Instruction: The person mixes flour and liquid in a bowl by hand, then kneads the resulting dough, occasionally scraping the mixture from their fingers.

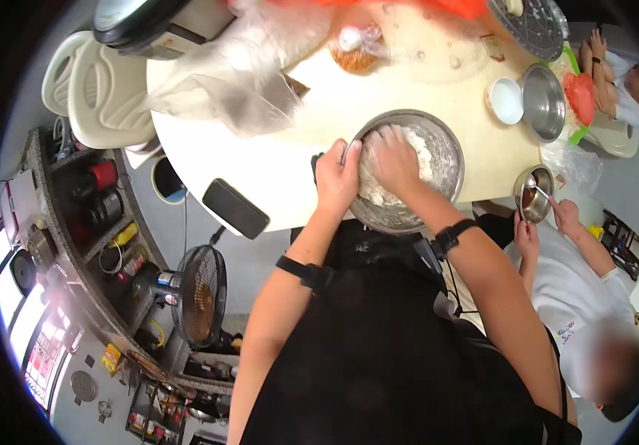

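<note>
Bowl (449, 154), round, mouth upward, left hand (337, 178) closed on its rim, right hand (394, 157) half-open in floury mixture (419, 151).

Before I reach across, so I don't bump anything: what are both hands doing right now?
Left hand: closed on the metal bowl's rim.
Right hand: inside the bowl, in the floury mixture; whether it grips any cannot be told.

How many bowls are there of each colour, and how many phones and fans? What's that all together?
Silver bowls: 3
White bowl: 1
Phone: 1
Fan: 1
Total: 6
</note>
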A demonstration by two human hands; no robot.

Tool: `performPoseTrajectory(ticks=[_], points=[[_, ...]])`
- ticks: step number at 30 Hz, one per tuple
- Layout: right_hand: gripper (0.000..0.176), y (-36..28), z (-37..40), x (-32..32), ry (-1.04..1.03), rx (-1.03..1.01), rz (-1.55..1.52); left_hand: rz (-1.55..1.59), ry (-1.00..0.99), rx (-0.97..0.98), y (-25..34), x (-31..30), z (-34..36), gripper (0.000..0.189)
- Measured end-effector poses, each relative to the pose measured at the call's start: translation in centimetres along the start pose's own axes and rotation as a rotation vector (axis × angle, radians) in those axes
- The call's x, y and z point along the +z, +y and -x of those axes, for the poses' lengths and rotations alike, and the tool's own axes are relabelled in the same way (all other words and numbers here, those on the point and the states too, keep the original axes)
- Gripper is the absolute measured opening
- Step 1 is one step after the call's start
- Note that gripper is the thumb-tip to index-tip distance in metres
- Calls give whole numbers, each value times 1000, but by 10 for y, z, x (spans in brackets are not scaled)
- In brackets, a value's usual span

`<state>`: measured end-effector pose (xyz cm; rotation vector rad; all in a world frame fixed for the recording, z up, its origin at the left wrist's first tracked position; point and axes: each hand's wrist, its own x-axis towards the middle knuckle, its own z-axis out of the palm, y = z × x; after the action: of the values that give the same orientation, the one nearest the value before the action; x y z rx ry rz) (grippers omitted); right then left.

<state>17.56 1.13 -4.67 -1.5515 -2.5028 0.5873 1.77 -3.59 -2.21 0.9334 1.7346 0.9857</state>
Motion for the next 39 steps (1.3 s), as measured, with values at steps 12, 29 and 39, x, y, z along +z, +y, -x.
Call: performPoseTrajectory(ticks=[12,29,39], points=[[70,27,47,-79,-597,35,228,-49,106,94,-2,4,1,47],[40,40,83,-44,-341,73,177,-15,189,67,-1,11,15,50],[18,65,70,-18,-159,60,145,-79,185,88,-3,8,18,47]])
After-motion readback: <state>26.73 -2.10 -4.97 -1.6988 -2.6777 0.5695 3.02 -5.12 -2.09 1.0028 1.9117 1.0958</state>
